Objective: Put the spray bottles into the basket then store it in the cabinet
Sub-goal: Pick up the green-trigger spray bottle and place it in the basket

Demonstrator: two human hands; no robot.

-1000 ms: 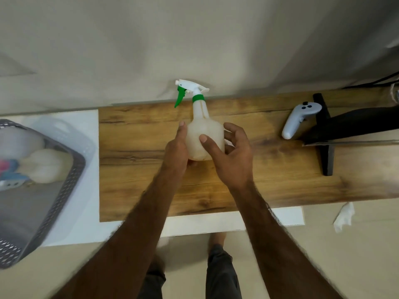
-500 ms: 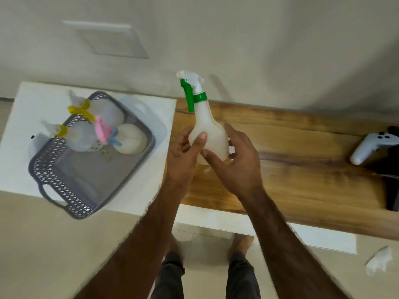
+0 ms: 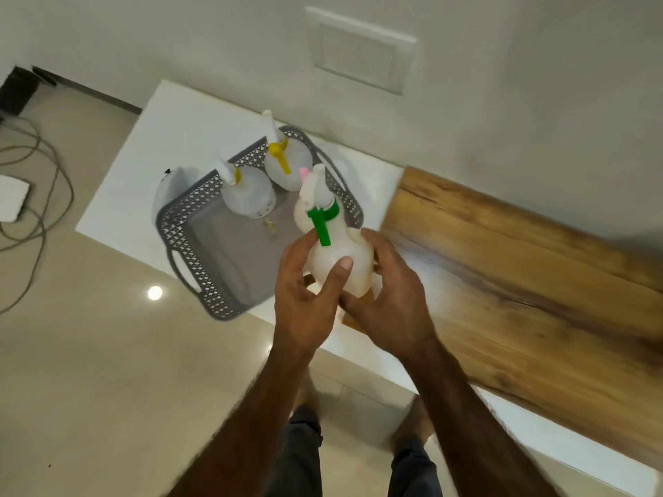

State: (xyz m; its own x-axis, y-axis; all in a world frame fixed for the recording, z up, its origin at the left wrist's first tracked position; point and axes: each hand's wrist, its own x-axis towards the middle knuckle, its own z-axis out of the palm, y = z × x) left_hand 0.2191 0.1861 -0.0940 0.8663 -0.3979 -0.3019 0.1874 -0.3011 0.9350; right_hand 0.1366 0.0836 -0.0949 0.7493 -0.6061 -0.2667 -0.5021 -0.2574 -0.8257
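Observation:
Both hands hold a translucent white spray bottle with a green trigger (image 3: 341,256) upright in the air, just over the right edge of the grey perforated basket (image 3: 186,224). My left hand (image 3: 305,292) wraps its left side and my right hand (image 3: 391,299) cups its right side and base. Inside the basket stand two bottles with yellow triggers (image 3: 285,163) (image 3: 247,191). A third bottle with a pink trigger (image 3: 303,174) is mostly hidden behind the green one.
The basket rests on a white counter (image 3: 172,138) against the wall. A wooden board (image 3: 531,288) lies on the counter to the right. Cables (image 3: 36,195) and a white box (image 3: 10,202) lie on the tiled floor at left.
Both hands lifted the green-trigger bottle off the wooden board and carried it left to the basket's right edge. The view swung left, so the controller is out of sight.

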